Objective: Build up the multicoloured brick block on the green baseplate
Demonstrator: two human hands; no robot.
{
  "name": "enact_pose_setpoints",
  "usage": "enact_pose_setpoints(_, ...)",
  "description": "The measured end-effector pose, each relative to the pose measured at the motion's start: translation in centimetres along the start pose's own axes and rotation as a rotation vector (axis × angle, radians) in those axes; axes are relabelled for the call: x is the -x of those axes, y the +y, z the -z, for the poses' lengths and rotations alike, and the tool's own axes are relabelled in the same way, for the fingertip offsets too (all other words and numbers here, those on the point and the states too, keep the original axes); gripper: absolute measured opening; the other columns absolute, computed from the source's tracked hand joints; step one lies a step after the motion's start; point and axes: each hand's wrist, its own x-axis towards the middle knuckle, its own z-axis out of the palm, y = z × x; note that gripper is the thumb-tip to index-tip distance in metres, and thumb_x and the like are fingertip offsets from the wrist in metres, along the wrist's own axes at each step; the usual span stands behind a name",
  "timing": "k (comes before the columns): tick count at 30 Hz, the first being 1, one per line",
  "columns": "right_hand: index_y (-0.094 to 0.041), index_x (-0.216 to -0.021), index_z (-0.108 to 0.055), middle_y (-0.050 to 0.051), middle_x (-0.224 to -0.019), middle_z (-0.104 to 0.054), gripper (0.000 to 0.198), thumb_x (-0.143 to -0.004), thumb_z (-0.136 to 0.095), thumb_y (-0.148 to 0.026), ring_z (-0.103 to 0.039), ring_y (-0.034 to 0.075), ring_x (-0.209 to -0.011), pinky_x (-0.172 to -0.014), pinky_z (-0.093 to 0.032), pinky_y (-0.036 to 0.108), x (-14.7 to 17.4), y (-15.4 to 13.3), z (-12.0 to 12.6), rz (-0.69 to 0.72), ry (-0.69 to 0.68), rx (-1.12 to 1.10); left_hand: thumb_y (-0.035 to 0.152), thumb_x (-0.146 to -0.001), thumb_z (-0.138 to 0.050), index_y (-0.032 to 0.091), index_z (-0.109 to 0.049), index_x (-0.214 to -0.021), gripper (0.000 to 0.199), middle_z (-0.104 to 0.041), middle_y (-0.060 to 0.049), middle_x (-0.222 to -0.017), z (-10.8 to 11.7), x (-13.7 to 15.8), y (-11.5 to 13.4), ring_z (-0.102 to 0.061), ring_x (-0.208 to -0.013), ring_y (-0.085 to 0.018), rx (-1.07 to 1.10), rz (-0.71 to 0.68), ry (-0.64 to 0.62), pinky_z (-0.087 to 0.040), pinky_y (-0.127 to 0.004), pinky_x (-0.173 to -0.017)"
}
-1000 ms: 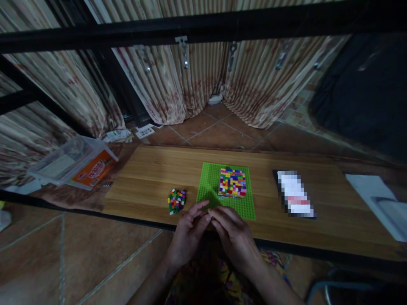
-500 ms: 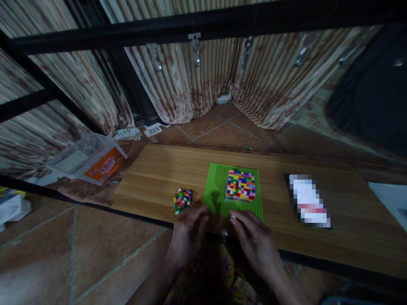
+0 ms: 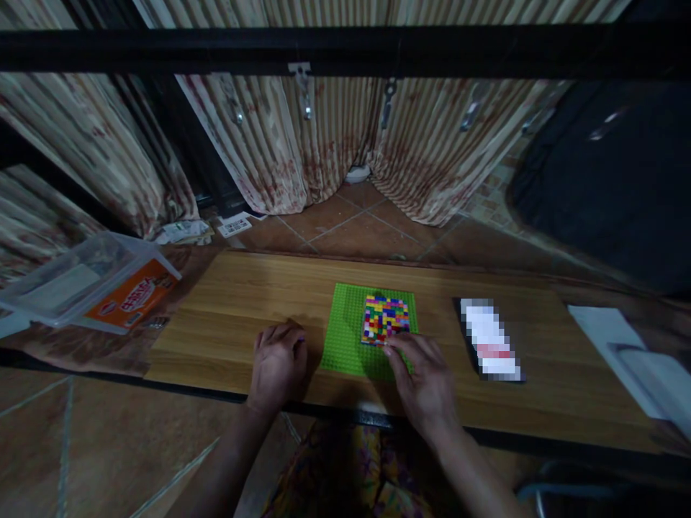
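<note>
R hand (image 3: 429, 388) moved to brick block (image 3: 385, 316), nr edge (baseplate (image 3: 341, 334) bare L).

Head-worn view, forward-down over wooden table (image 3: 216, 309)

The green baseplate (image 3: 342, 331) lies open leftward of the obstructing brick block (image 3: 385, 316).
</note>
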Motion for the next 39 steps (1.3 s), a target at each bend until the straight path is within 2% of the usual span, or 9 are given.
enact_pose_setpoints(5, -0.03, -0.097, -0.074, 0.004, -0.101, -0.065, 0.015, -0.091, -0.061, -0.028, -0.057, 0.019, -0.092, -0.079, -0.048, 0.036, -0.3, 0.5, -1.5, 0.061, 0.122, 0.073, 0.017, -0.084, -0.055, 0.023, -0.066, -0.081, 0.013, -0.072, -0.005, -0.086, -0.1, -0.3, 0.1, -0.062, -0.082, -0.026, -0.043, -0.01, 0.03, -0.043, -0.041, -0.078)
enact_pose_setpoints(10, -0.032, -0.097, -0.074, 0.004, -0.109, -0.064, 0.013, -0.089, -0.065, -0.03, -0.056, 0.021, -0.097, -0.083, -0.043, 0.039, 0.1, 0.8, -2.8, 0.062, 0.229, 0.154, 0.021, -0.088, -0.054, 0.023, -0.068, -0.082, 0.016, -0.071, -0.005, -0.084, -0.1, -0.5, 0.3, -0.061, -0.081, -0.025, -0.029, -0.004, 0.012, -0.042, -0.04, -0.077)
enact_pose_setpoints(15, -0.031, -0.099, -0.073, 0.004, -0.116, -0.065, 0.014, -0.089, -0.065, -0.028, -0.056, 0.021, -0.096, -0.085, -0.04, 0.039, 0.7, 1.1, -3.8, 0.083, 0.289, 0.232, 0.027, -0.092, -0.053, 0.023, -0.069, -0.086, 0.018, -0.072, -0.005, -0.085, 0.0, -0.5, 0.8, -0.062, -0.081, -0.025, 0.065, -0.007, 0.059, -0.044, -0.04, -0.077)
enact_pose_setpoints(19, -0.031, -0.101, -0.073, 0.005, -0.116, -0.066, 0.015, -0.089, -0.065, -0.026, -0.055, 0.021, -0.096, -0.084, -0.039, 0.038, 0.9, 1.2, -4.1, 0.094, 0.305, 0.274, 0.028, -0.095, -0.05, 0.023, -0.07, -0.091, 0.021, -0.072, -0.003, -0.085, 0.7, -0.3, 2.1, -0.064, -0.08, -0.022, 0.171, -0.035, 0.068, -0.048, -0.036, -0.077)
enact_pose_setpoints(26, -0.031, -0.102, -0.072, 0.004, -0.115, -0.066, 0.018, -0.089, -0.064, -0.022, -0.055, 0.02, -0.093, -0.083, -0.039, 0.037, 0.6, 0.9, -3.7, 0.104, 0.28, 0.255, 0.025, -0.095, -0.05, 0.022, -0.069, -0.094, 0.019, -0.072, -0.003, -0.089, 1.3, 0.5, 5.3, -0.067, -0.083, -0.018, 0.378, -0.01, 0.0, -0.054, -0.029, -0.075)
enact_pose_setpoints(30, -0.025, -0.101, -0.069, 0.006, -0.114, -0.066, 0.016, -0.089, -0.063, -0.018, -0.057, 0.02, -0.098, -0.086, -0.043, 0.038, 0.3, 0.1, -2.8, 0.126, 0.264, 0.147, 0.022, -0.093, -0.053, 0.022, -0.069, -0.096, 0.017, -0.072, -0.003, -0.089, 1.1, 1.3, 6.4, -0.068, -0.082, -0.017, 0.53, 0.012, -0.025, -0.055, -0.026, -0.074)
enact_pose_setpoints(34, -0.021, -0.102, -0.065, 0.005, -0.1, -0.07, 0.015, -0.09, -0.059, -0.014, -0.062, 0.019, -0.095, -0.084, -0.048, 0.035, 0.4, -1.2, -1.5, 0.171, 0.14, 0.062, 0.023, -0.092, -0.056, 0.022, -0.07, -0.103, 0.019, -0.072, -0.003, -0.091, 1.2, 1.8, 7.4, -0.068, -0.084, -0.015, 0.748, 0.095, -0.132, -0.054, -0.024, -0.075)
enact_pose_setpoints(39, -0.019, -0.1, -0.066, 0.005, -0.091, -0.071, 0.014, -0.093, -0.055, -0.014, -0.064, 0.018, -0.084, -0.076, -0.052, 0.032, 1.2, -2.3, -0.3, 0.213, -0.055, 0.047, 0.029, -0.092, -0.054, 0.02, -0.073, -0.1, 0.022, -0.074, -0.003, -0.094, 1.1, 1.8, 8.8, -0.067, -0.088, -0.017, 0.983, 0.32, -0.337, -0.052, -0.026, -0.08)
